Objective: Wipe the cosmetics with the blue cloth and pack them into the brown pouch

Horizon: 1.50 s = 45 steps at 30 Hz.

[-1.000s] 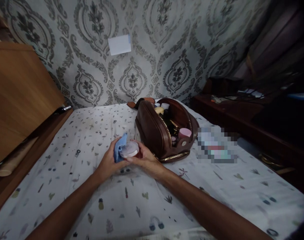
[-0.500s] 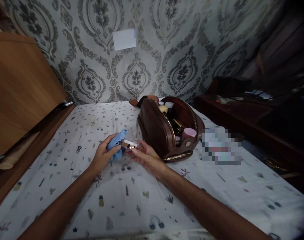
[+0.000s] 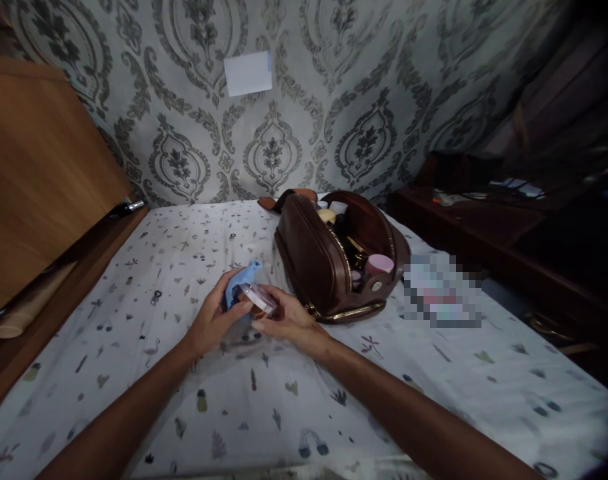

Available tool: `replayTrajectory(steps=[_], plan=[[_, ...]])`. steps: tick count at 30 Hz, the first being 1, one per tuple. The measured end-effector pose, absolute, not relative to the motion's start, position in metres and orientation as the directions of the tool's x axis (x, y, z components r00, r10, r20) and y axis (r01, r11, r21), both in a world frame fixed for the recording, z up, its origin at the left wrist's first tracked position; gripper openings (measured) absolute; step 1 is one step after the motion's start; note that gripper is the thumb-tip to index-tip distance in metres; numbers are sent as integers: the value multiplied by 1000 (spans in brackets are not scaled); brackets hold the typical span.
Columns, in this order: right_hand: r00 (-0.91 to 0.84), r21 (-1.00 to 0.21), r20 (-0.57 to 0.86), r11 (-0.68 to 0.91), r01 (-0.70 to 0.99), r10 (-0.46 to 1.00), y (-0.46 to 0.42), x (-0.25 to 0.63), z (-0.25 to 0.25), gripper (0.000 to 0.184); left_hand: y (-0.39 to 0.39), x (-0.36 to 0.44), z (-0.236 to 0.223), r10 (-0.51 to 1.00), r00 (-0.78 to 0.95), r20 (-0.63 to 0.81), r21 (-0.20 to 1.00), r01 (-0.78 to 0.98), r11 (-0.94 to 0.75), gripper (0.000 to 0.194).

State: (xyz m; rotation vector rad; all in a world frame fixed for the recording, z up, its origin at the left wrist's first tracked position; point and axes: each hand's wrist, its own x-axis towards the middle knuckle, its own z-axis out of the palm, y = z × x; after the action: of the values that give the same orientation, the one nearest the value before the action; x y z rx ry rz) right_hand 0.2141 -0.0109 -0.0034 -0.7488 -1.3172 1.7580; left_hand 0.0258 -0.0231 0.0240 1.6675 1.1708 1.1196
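Between my hands is a small round container [image 3: 260, 299] with a clear, shiny rim and a coppery-brown part; its exact kind is hard to tell. My left hand [image 3: 209, 321] is closed on a crumpled light-blue cloth [image 3: 239, 283], its thumb pressing the cloth side of the container. Fingers of my right hand [image 3: 297, 321] grip the container's other end. Just beyond and to the right, a brown leather toiletry bag [image 3: 307, 257] stands unzipped. In its mouth show a pink-lidded jar [image 3: 379, 264], a yellow lid [image 3: 327, 215] and white lids.
A white printed sheet [image 3: 254, 413] covers the surface below. Right of the bag lies a pixelated flat item [image 3: 441, 293]. A wooden panel [image 3: 49, 173] borders the left, dark furniture [image 3: 464, 233] the right. The patterned wall behind carries a white card [image 3: 248, 73].
The container has been turned in my hands, so its round rim now shows. My left hand and the cloth have shifted slightly along it. The bag stays put.
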Motion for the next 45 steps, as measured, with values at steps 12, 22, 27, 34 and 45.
replayTrajectory(steps=[12,22,27,34,45], plan=[[-489,-918,-35,-222,-329,872,-8,213,-8,71,-21,22,26,883,164,439,811,351,-468,31],[-557,-908,-53,-271,-318,829,-13,213,-5,62,-22,22,14,796,309,521,613,513,-601,69],[-572,-893,-75,-311,-326,817,-10,213,-8,73,-22,24,14,802,312,509,618,516,-593,68],[-588,-887,-124,-355,-296,800,-9,214,-6,80,-23,22,20,808,343,480,688,424,-589,48],[-604,-902,-82,-317,-294,793,-13,214,-5,72,-22,20,16,777,362,516,645,433,-630,32]])
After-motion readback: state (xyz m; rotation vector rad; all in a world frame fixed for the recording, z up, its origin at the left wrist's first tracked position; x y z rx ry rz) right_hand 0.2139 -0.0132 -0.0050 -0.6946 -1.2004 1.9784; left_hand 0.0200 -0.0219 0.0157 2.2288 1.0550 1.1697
